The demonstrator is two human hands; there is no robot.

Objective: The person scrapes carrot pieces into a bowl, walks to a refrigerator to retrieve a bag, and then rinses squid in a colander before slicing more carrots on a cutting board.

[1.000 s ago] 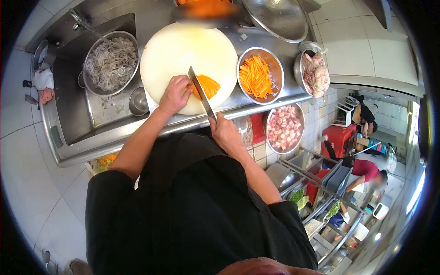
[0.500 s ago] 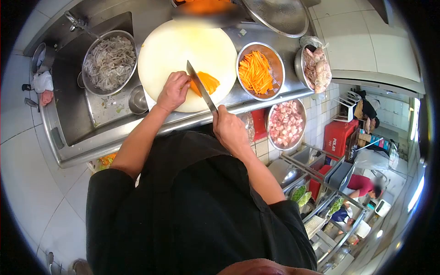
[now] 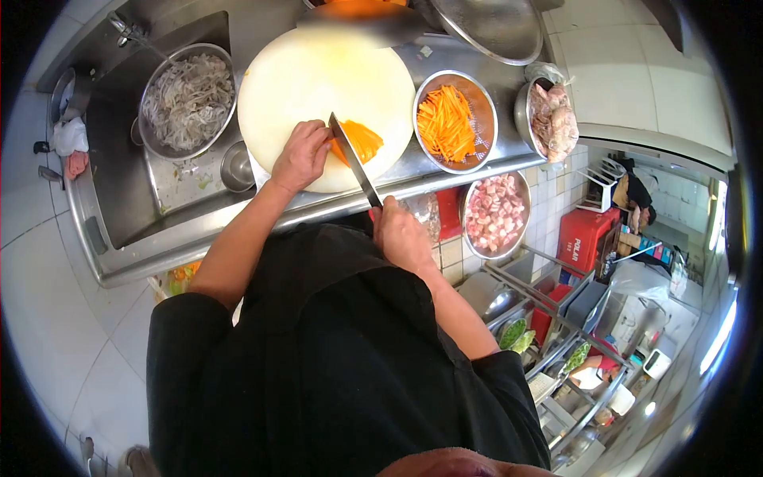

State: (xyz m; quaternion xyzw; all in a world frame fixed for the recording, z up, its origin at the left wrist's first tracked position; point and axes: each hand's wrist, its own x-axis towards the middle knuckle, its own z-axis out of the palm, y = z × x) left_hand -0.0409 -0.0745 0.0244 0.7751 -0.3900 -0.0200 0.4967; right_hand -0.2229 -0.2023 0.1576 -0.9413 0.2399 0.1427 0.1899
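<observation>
A round white cutting board (image 3: 318, 75) lies on the steel counter, with orange carrot slices (image 3: 364, 143) fanned out on it. My right hand (image 3: 404, 234) is closed round the handle of a kitchen knife (image 3: 356, 164), whose blade lies along the left side of the slices. On the other side of the blade, my left hand (image 3: 304, 155) has its fingers bent and pressed together, holding carrot at the fingertips; the piece under them is mostly hidden. To the right of the board stands a colander (image 3: 486, 119) with carrot sticks (image 3: 447, 127) inside.
In the sink (image 3: 119, 191) at left sits a bowl of greyish strips (image 3: 189, 103), beside a small metal bowl (image 3: 237, 167). Diced meat (image 3: 496, 211) fills a bowl at right, below a bowl of raw meat (image 3: 554, 119). A metal rack (image 3: 548, 302) stands farther right, a person behind it.
The knife and my right hand have shifted slightly toward my body. My left hand stays almost in place. The person behind the rack has moved lower in the view.
</observation>
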